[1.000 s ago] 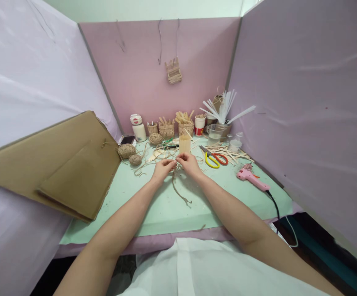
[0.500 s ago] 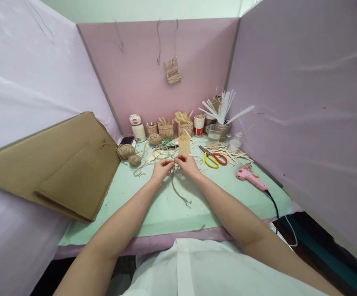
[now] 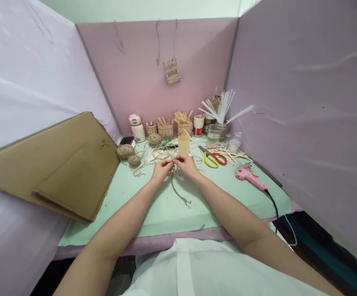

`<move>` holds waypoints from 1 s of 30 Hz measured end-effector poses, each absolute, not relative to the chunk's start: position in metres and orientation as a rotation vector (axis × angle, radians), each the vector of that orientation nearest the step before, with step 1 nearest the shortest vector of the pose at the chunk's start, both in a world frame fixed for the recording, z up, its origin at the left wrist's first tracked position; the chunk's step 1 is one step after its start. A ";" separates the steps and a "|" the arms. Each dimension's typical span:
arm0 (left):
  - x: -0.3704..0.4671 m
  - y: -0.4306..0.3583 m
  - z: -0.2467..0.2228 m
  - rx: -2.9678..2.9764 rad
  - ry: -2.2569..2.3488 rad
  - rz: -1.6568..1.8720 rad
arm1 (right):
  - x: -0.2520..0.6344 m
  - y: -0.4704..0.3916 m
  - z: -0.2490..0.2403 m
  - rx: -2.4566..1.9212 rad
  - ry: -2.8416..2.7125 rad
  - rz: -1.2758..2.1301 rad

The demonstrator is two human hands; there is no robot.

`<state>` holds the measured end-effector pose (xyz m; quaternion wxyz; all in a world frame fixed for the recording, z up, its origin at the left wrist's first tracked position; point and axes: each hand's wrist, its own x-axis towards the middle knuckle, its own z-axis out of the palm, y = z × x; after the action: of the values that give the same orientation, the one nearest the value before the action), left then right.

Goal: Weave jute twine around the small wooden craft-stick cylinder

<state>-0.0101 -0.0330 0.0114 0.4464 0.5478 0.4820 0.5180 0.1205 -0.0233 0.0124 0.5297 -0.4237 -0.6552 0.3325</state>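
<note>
In a narrow grip, the left hand [image 3: 161, 172] and right hand [image 3: 187, 165] pinch brown twine [image 3: 174, 189], likely light and limp, best held toward its 12 o'clock end.

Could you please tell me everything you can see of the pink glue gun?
The glue gun lies unheld on its side on the pale green table cover, at the right. Its pink body looks like smooth plastic; the handle slants towards the near right edge. A black cord leaves the handle's end and runs over that edge. Small pinkish scraps sit by its head; whether they touch it is unclear.
</note>
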 end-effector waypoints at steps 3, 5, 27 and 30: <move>-0.009 -0.033 0.012 1.322 1.200 1.336 | 0.120 -0.024 0.012 -1.045 -1.535 0.761; -0.008 -0.034 0.012 1.307 1.195 1.363 | 0.119 -0.024 0.011 -1.062 -1.517 0.738; -0.011 -0.036 0.016 0.919 0.849 1.138 | 0.118 -0.019 0.009 -1.095 -1.339 0.879; -0.013 -0.037 0.017 0.934 0.816 1.078 | 0.118 -0.017 0.007 -1.063 -1.348 0.905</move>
<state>-0.0134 -0.0365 0.0167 0.6811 0.4162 0.3637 0.4802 0.1178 -0.0169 0.0067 0.5649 -0.4520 -0.5731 0.3849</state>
